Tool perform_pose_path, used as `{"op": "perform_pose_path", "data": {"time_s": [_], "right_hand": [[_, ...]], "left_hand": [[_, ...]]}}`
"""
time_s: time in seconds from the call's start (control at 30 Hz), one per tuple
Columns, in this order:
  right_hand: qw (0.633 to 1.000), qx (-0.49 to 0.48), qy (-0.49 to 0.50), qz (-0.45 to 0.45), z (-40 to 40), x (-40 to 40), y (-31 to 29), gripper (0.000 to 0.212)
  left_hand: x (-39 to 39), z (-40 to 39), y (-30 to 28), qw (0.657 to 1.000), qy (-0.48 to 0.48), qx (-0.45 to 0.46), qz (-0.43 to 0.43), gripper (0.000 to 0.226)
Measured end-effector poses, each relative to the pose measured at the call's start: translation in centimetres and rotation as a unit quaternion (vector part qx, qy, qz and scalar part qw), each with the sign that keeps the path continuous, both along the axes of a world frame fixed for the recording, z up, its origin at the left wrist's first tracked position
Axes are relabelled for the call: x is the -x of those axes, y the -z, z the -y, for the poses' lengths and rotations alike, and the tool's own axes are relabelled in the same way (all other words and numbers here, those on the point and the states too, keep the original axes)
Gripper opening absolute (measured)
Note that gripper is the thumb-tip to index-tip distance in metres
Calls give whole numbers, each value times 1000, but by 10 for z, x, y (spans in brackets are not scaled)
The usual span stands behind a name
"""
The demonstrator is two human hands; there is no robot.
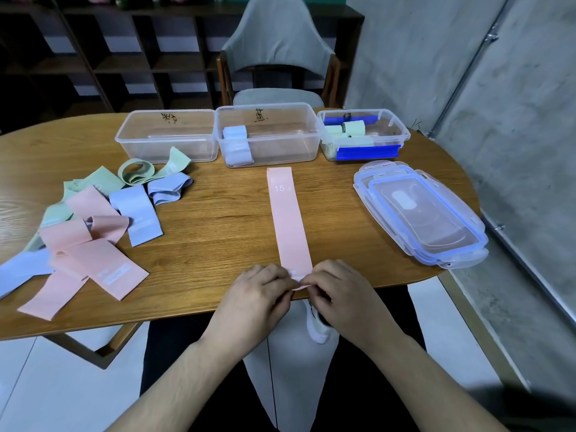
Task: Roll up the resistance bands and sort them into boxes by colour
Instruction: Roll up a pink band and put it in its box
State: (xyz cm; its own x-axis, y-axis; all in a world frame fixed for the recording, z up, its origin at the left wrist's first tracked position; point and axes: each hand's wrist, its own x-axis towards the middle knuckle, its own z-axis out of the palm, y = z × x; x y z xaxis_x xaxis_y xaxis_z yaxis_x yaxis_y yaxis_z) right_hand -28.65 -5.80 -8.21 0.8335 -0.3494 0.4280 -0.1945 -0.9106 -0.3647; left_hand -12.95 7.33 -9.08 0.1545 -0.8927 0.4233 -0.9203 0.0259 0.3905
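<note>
The oval wood-grain worktop carries everything. Along its 12 o'clock edge stand three clear plastic boxes: the left box has no bands in it, the middle box holds rolled pale-blue bands, and the right box with blue clip handles holds rolled pale-green bands. Each box has dark handwriting on its far wall, too small for you to read. At 3 o'clock lies a stack of clear lids with blue seals. At 9 o'clock sprawls the loose pile of unrolled pink, blue and green flat bands.

Your task piece is the long flat pink fabric resistance band, laid straight from 12 towards 6 o'clock at the worktop's centre. Near its far end you can read "15 LB" in white. There is a pale label patch near its near end, unreadable.

Your left hand and right hand both pinch the band's near end at 6 o'clock, fingers curled on the edge and turning it over.

Judging by its look, the band is light, soft and limp, likely a little springy, so a loose roll would probably unwind. Hold it across the full width at the near end, thumbs under and fingers on top, and keep the first turn tight and square.
</note>
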Motion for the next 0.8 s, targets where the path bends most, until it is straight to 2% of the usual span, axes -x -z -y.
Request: {"op": "perform_pose_path", "data": {"time_s": [0.23, 0.4, 0.57, 0.8], "right_hand": [[995, -88, 4, -48, 1, 4, -12, 25], [981, -176, 33, -67, 5, 0, -22, 11], [980, -178, 43, -76, 4, -5, -22, 4], [988, -126, 35, -76, 5, -5, -16, 2]], "left_hand": [[-2, 1, -10, 992, -14, -28, -120, 27], [0, 5, -17, 987, -37, -37, -150, 17], [3, 9, -17, 988, -69, -31, -137, 16], [7, 12, -18, 993, -77, -45, -73, 22]]}}
